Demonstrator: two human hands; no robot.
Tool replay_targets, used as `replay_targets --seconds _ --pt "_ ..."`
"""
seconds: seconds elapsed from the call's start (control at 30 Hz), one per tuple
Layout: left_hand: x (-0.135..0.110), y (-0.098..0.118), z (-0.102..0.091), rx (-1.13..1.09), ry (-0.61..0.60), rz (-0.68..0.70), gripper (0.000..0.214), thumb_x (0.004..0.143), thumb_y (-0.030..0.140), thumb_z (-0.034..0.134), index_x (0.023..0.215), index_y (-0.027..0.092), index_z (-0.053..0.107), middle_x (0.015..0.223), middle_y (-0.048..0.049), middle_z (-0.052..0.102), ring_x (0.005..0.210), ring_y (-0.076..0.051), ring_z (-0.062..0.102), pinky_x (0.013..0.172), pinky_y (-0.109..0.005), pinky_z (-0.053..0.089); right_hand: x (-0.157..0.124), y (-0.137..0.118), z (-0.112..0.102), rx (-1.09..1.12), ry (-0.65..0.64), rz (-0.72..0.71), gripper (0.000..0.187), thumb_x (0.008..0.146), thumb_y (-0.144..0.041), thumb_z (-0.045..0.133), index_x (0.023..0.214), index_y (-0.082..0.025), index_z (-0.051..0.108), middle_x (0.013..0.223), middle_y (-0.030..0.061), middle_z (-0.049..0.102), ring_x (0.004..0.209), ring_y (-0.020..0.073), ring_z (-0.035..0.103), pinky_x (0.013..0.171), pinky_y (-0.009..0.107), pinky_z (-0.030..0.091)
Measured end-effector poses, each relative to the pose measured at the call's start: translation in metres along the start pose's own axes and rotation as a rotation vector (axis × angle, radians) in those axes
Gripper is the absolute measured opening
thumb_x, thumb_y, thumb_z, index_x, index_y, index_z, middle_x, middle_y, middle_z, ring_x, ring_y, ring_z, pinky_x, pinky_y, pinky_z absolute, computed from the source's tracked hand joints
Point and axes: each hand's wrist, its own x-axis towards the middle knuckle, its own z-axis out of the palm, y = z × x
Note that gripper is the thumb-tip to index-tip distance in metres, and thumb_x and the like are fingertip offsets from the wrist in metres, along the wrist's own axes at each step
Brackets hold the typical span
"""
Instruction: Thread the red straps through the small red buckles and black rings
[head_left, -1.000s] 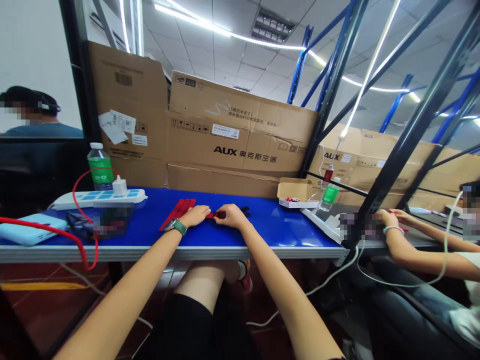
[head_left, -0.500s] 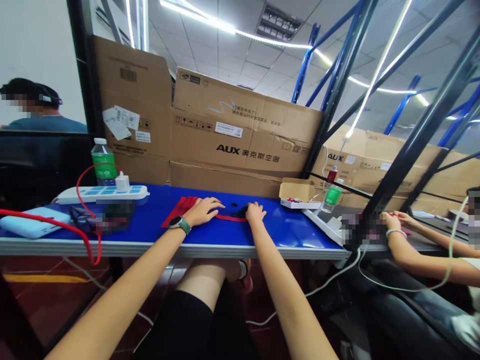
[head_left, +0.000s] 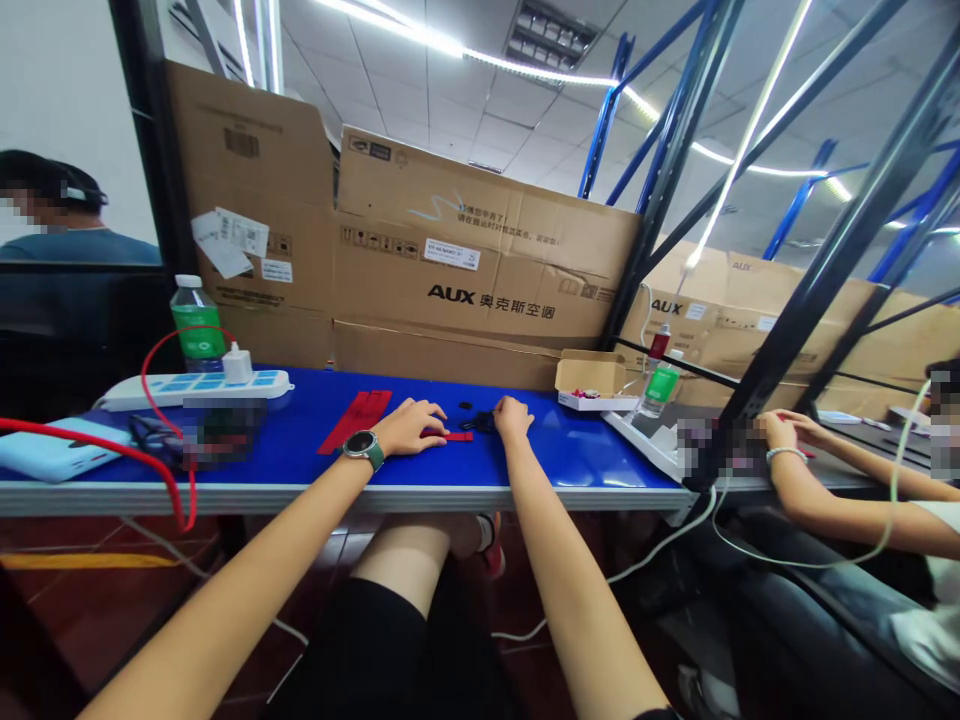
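Observation:
My left hand (head_left: 411, 428) rests on the blue tabletop with its fingers stretched and apart. Under and beside its fingertips lies a short red strip (head_left: 459, 436). A bundle of flat red strips (head_left: 356, 422) is left of that hand, partly behind the wrist with the watch. My right hand (head_left: 514, 418) has its fingers curled together and pointing down beside a few small black pieces (head_left: 484, 422). What those fingers hold is hidden from me. Another small black piece (head_left: 465, 405) sits just beyond, between the hands.
An open cardboard box (head_left: 596, 395) with small red items stands at the back right. On the left are a power strip (head_left: 195, 388), a green-labelled bottle (head_left: 199, 335), a light-blue case (head_left: 64, 450) and a red cable (head_left: 112, 442). At right, another person's hands (head_left: 784, 432) work beyond a black post.
The red strip bowed across to my right hand before; now its visible end stops short of that hand. My right-hand fingers have drawn together. The view has shifted slightly.

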Motion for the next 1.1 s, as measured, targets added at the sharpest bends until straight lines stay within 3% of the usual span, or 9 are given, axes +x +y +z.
replay_targets --seconds 0.1,0.2,0.33,0.57,0.7,0.8,0.97,1.1 --pt "0.002 0.001 0.001 0.058 0.005 0.000 0.031 0.092 0.051 0.059 0.092 0.024 0.074 0.112 -0.0069 0.066 0.103 -0.025 0.060 0.091 -0.036 0.039 0.005 0.003 0.003 0.117 0.040 -0.020 0.028 0.081 -0.013 0.062 0.107 -0.019 0.068 0.108 0.0140 0.070 0.105 0.0272 0.064 0.092 0.042 0.047" --pt "0.002 0.001 0.002 0.102 0.022 -0.001 0.032 0.094 0.051 0.057 0.107 0.026 0.071 0.111 -0.0069 0.066 0.101 -0.025 0.060 0.089 -0.035 0.040 0.011 0.000 0.005 0.386 0.086 -0.184 0.027 0.079 -0.016 0.059 0.104 -0.018 0.068 0.099 0.0084 0.072 0.093 0.0205 0.067 0.087 0.032 0.050" --pt "0.002 0.003 0.005 0.127 -0.022 0.035 0.032 0.099 0.047 0.051 0.120 0.032 0.069 0.116 -0.0059 0.066 0.106 -0.024 0.060 0.091 -0.035 0.039 0.015 -0.008 0.007 0.684 0.121 -0.383 0.022 0.082 -0.030 0.056 0.096 -0.019 0.069 0.093 0.0057 0.072 0.085 0.0190 0.068 0.084 0.031 0.054" --pt "0.004 0.009 0.003 0.085 -0.016 0.048 0.022 0.098 0.040 0.053 0.105 0.025 0.068 0.105 -0.0063 0.069 0.099 -0.024 0.062 0.086 -0.034 0.041 0.009 -0.016 0.010 0.971 0.038 -0.344 0.027 0.077 -0.045 0.063 0.090 -0.021 0.059 0.086 0.0053 0.070 0.080 0.0214 0.073 0.074 0.032 0.057" --pt "0.004 0.006 0.005 -0.045 0.027 -0.041 0.012 0.096 0.031 0.054 0.102 0.023 0.061 0.094 -0.0049 0.069 0.086 -0.023 0.064 0.079 -0.032 0.044 0.007 -0.019 0.007 1.070 0.004 -0.379 0.034 0.076 -0.050 0.069 0.088 -0.021 0.057 0.083 0.0045 0.070 0.079 0.0214 0.073 0.074 0.031 0.056" --pt "0.004 -0.002 0.010 -0.173 0.077 -0.132 0.017 0.097 0.026 0.047 0.108 0.024 0.059 0.096 -0.0047 0.070 0.086 -0.022 0.066 0.078 -0.030 0.047 0.004 -0.022 0.005 1.123 -0.153 -0.440 0.041 0.074 -0.051 0.073 0.096 -0.020 0.059 0.076 0.0010 0.068 0.065 0.0169 0.068 0.069 0.029 0.054" --pt "0.006 -0.015 0.015 -0.272 0.154 -0.127 0.022 0.098 0.030 0.045 0.102 0.020 0.064 0.103 -0.0062 0.071 0.094 -0.021 0.065 0.085 -0.030 0.047 -0.007 -0.026 0.005 1.112 -0.612 -0.543 0.049 0.069 -0.050 0.080 0.101 -0.016 0.063 0.069 0.0001 0.066 0.055 0.0127 0.061 0.058 0.025 0.049" --pt "0.007 -0.015 0.013 -0.308 0.194 -0.123 0.023 0.097 0.033 0.048 0.092 0.018 0.065 0.090 -0.0043 0.070 0.082 -0.019 0.063 0.077 -0.028 0.046 -0.011 -0.027 0.008 1.093 -0.728 -0.569 0.047 0.071 -0.050 0.080 0.099 -0.016 0.062 0.074 0.0010 0.068 0.052 0.0110 0.058 0.053 0.022 0.045"
